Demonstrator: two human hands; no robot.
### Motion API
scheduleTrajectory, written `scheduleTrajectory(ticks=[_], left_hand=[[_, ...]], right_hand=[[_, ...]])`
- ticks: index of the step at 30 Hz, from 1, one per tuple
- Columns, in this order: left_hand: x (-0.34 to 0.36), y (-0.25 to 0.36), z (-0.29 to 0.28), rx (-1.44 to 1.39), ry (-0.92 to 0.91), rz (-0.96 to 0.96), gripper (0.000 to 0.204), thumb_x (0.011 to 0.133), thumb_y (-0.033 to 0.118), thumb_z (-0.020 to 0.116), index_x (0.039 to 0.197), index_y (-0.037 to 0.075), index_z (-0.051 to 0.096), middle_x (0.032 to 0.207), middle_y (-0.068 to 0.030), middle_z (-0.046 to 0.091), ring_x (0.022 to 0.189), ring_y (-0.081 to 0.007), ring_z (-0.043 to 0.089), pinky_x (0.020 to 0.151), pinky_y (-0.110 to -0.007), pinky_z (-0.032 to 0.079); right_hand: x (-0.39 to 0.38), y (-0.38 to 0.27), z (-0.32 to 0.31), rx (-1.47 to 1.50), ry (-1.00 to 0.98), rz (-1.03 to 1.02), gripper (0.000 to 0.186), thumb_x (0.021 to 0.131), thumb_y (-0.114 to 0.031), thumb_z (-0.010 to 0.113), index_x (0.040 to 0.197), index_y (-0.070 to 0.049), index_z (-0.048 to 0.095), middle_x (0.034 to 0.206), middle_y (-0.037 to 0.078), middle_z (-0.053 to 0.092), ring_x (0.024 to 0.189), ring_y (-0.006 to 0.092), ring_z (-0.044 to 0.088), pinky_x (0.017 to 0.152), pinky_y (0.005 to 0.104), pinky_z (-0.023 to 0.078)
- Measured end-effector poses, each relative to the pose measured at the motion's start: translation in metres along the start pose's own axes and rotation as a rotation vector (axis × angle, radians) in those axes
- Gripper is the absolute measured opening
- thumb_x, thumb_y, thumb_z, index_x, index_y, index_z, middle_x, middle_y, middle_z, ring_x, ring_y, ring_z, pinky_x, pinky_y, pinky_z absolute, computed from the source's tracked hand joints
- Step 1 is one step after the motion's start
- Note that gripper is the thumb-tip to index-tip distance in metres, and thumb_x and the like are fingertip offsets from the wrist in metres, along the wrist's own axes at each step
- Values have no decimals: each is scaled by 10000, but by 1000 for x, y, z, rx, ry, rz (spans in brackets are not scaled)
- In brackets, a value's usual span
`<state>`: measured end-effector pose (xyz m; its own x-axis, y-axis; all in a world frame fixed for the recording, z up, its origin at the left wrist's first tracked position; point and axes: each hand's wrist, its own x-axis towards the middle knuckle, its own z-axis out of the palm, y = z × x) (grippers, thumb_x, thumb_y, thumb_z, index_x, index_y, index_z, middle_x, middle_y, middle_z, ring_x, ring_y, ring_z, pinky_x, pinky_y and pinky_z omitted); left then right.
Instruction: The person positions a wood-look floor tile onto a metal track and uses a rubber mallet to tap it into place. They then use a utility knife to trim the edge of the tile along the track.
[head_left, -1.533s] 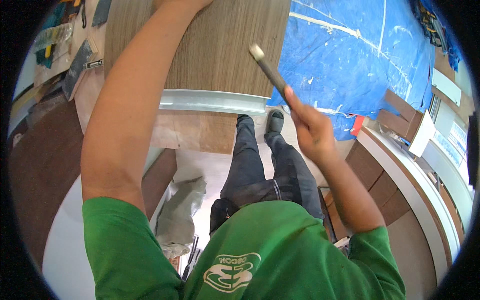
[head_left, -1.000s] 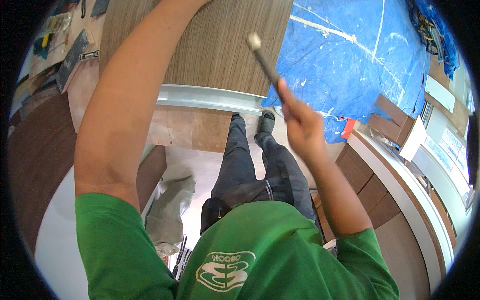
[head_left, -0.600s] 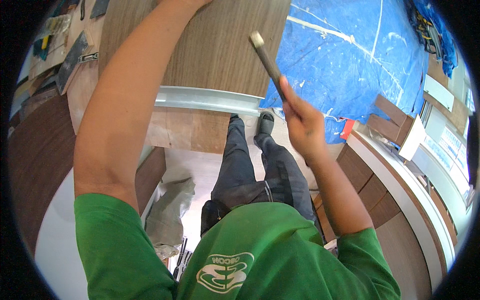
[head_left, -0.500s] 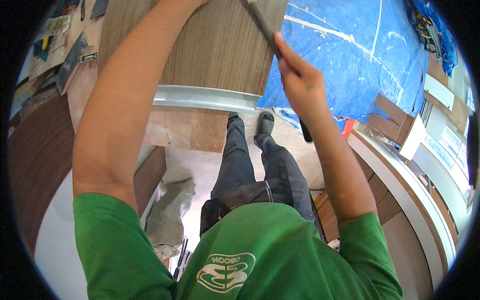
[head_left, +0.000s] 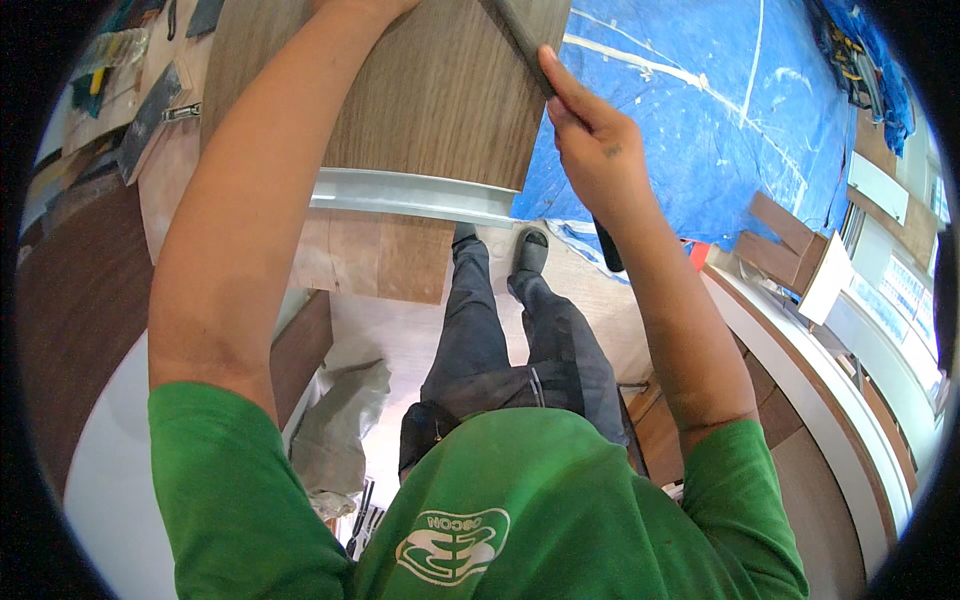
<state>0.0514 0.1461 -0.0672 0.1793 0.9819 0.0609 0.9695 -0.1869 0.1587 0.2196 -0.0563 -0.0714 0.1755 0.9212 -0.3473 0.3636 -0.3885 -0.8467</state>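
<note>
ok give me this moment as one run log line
right hand: closed on dark rod, far end cropped | left hand: mostly cropped, at wood-grain panel, contact unclear | silver channel: along panel's near edge

The left arm stretches far forward, its bare forearm slanting up and rightward from a slightly bent elbow. The left hand is cut off at the upper edge; only its base shows, so its fingers cannot be made out. The right arm reaches forward and inward, bent at the elbow. The right hand is closed in a grip, back of the hand uppermost, thumb extended forward, a small dark mark near the knuckles.
</note>
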Motion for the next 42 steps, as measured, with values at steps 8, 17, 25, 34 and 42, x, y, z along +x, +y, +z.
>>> scheduleTrajectory(ticks=[8,17,25,34,42], left_hand=[[-1,-3,2,-20,-23,-55,625,1106,430,274,1598,45,303,1685,-108,276,1569,-243,214,1289,-429,143],[3,-8,9,-64,13,-35,612,1115,418,229,1586,41,331,1675,-116,297,1562,-254,235,1288,-430,144],[3,-1,9,-120,51,-10,596,1120,407,231,1587,50,334,1668,-121,311,1560,-254,241,1284,-437,153],[3,-8,15,-94,103,13,587,1121,400,244,1577,47,354,1655,-127,337,1547,-264,269,1278,-440,167],[10,-19,19,-142,165,73,580,1108,391,284,1531,22,428,1605,-157,411,1518,-286,324,1257,-448,205]], right_hand=[[-48,37,0,-94,33,-215,475,987,-42,598,1432,-207,616,738,142,612,658,125,537,662,297,484],[-73,42,-9,-165,-32,-237,491,994,-68,598,1447,-258,593,804,248,626,635,167,540,678,316,505],[-10,5,-1,-75,-14,-99,542,965,3,592,1460,-220,594,820,219,670,715,175,643,724,323,518],[-40,13,0,-90,-58,-4,488,1024,-34,576,1482,-202,574,836,20,629,754,61,518,736,234,477],[-87,34,-5,-205,-139,-46,508,996,-9,586,1471,-190,579,1071,196,754,955,161,701,891,312,518]])
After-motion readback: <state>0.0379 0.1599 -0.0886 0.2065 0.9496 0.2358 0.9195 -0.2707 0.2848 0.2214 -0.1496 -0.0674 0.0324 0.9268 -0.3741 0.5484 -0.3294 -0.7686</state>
